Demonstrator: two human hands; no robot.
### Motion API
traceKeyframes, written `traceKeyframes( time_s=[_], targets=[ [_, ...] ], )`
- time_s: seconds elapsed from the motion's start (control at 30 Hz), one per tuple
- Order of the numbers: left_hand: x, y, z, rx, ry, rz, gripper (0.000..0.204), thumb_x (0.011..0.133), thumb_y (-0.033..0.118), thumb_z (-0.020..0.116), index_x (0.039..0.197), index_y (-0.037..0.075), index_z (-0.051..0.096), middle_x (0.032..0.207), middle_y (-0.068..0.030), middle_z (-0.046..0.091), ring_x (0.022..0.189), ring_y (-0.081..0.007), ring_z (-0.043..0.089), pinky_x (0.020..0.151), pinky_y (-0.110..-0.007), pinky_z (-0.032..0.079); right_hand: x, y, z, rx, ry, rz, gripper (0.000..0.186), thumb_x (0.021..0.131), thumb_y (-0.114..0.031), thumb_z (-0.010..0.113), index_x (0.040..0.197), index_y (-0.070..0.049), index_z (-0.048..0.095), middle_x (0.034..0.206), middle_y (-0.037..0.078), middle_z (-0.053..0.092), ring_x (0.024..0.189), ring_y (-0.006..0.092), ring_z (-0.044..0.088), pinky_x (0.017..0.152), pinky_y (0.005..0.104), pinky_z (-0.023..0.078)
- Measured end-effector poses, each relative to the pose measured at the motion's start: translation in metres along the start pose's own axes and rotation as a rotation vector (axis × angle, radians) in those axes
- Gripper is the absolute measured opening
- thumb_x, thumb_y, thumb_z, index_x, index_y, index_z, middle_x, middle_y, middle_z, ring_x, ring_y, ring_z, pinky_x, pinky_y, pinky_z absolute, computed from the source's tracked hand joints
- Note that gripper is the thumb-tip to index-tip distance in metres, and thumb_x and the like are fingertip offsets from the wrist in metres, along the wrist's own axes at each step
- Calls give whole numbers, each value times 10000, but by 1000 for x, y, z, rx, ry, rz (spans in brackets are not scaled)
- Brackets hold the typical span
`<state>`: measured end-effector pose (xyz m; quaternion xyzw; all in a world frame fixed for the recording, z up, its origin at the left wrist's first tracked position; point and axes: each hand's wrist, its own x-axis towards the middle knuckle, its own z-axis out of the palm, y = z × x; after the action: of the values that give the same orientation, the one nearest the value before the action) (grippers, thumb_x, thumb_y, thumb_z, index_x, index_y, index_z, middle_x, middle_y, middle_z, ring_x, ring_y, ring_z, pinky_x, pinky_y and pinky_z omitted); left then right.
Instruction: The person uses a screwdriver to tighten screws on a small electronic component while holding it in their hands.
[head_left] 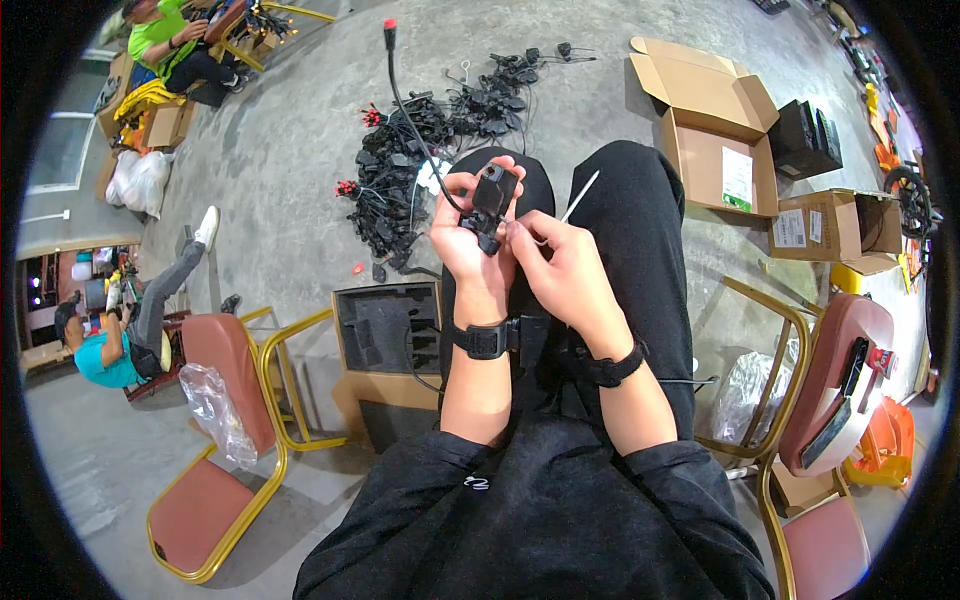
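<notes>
Above my knees, my left hand (470, 225) holds a small black device (492, 190) in its palm, fingers curled round its sides. From the device a black cable (405, 105) arcs up and away, ending in a red tip (390, 25). My right hand (560, 270) is closed in a pinch at the lower right of the device, touching the fingers of the left. A thin white strip like a cable tie (582, 196) sticks out from between its fingers, pointing up and right. What the fingertips cover is hidden. Each wrist wears a black strap.
Beyond my knees lies a heap of black cabled parts (395, 190) on the floor. A foam-lined box (385, 325) stands left of my legs. Open cardboard boxes (715, 150) lie at the right. Chairs (225, 370) flank me, and two people (105, 350) sit at the left.
</notes>
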<state>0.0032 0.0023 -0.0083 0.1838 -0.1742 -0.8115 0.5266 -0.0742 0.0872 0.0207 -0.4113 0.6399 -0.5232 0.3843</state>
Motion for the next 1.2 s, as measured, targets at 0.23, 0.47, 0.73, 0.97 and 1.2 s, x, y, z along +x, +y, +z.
traceKeyframes(
  time_s=[0.23,0.47,0.73,0.97,1.2],
  targets=[
    [1,2,-1,-45,-14,-27,175,855,118,380,827,51,539,1034,-276,571,931,-393,584,764,-386,522,1,1,0,22,41,-67,154,846,-121,561,800,20,601,725,155,621,657,266,618,618,303,475],
    [2,4,-3,8,-2,25,200,815,83,379,817,33,572,1054,-294,568,931,-432,576,792,-473,524,5,9,1,-426,174,-503,127,791,-118,608,754,-6,562,713,137,563,678,310,570,607,387,470],
    [-22,27,-6,47,-78,34,196,819,126,394,846,39,568,1053,-271,586,968,-412,580,885,-490,474,-14,-3,11,582,-250,238,256,938,-183,491,773,-6,574,614,-19,508,554,37,412,494,218,353],
    [-49,45,2,-12,17,63,124,792,83,388,826,41,499,1025,-265,571,954,-389,573,901,-459,471,-25,-18,11,179,-257,20,178,908,-144,516,854,14,579,704,111,622,628,162,597,597,285,460],
    [-36,43,10,-364,30,-201,209,907,172,407,814,57,554,1007,-226,563,874,-360,517,772,-417,464,-23,-23,13,5,-86,-207,116,864,-163,568,863,-48,575,666,165,593,587,328,604,519,392,467]
  ],
)
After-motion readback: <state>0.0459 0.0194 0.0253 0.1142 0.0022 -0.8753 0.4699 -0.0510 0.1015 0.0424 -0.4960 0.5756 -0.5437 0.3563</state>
